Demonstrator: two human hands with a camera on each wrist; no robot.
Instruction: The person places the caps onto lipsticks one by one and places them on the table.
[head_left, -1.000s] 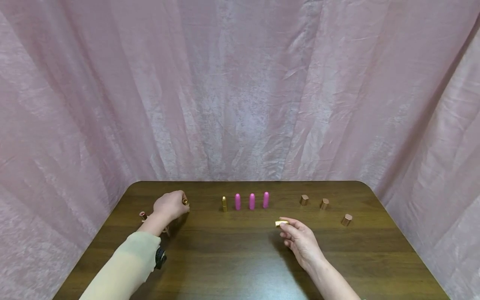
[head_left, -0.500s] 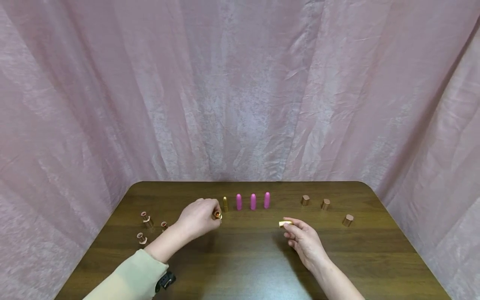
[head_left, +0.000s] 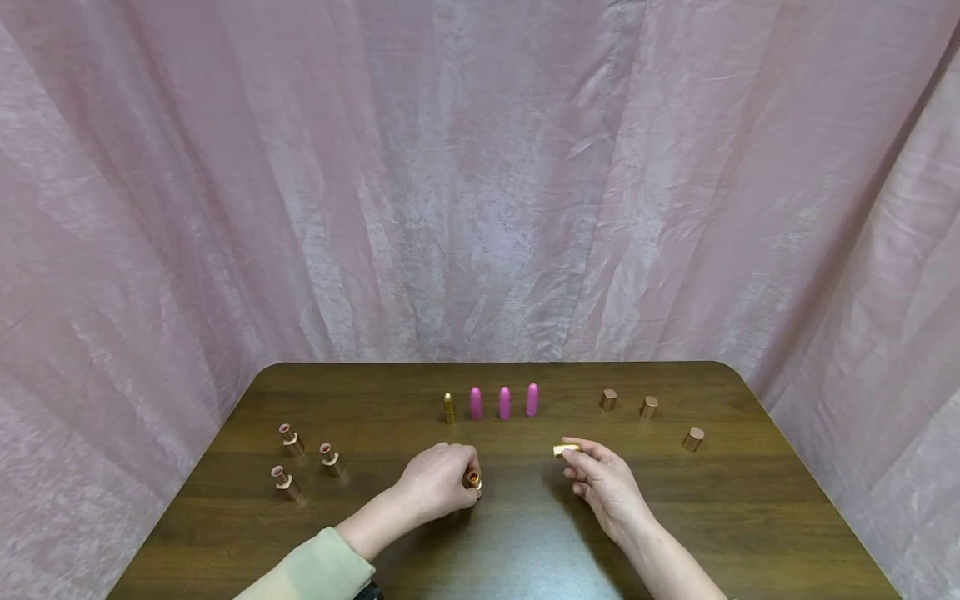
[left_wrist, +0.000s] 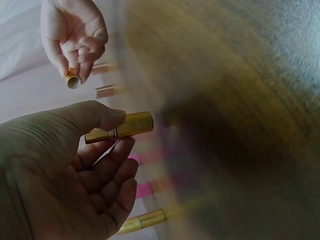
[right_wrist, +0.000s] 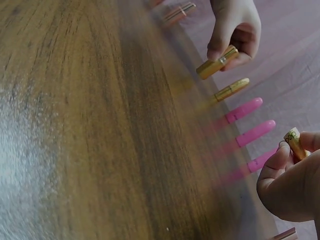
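My left hand [head_left: 438,479] pinches a gold lipstick base [left_wrist: 134,125] between thumb and fingers, low over the middle of the table. Its narrow open neck [head_left: 473,479] faces up in the head view. To the right, my right hand [head_left: 609,493] holds a short gold lipstick cap [head_left: 566,449] sideways at its fingertips. The cap's hollow end shows in the left wrist view. The two gold pieces are apart. Behind the hands stand a gold bullet-shaped tube [head_left: 449,408] and three pink bullet-shaped tubes [head_left: 504,403], upright in a row.
Three rose-gold lipstick bases [head_left: 330,460] stand at the left of the brown wooden table [head_left: 420,546]. Three rose-gold caps [head_left: 649,407] stand at the right. A pink curtain [head_left: 480,183] hangs behind the table's far edge.
My left hand has carried the gold base from the left side rightward and nearer, uncovering the rose-gold bases. The right hand, with the cap, stays nearly in place.
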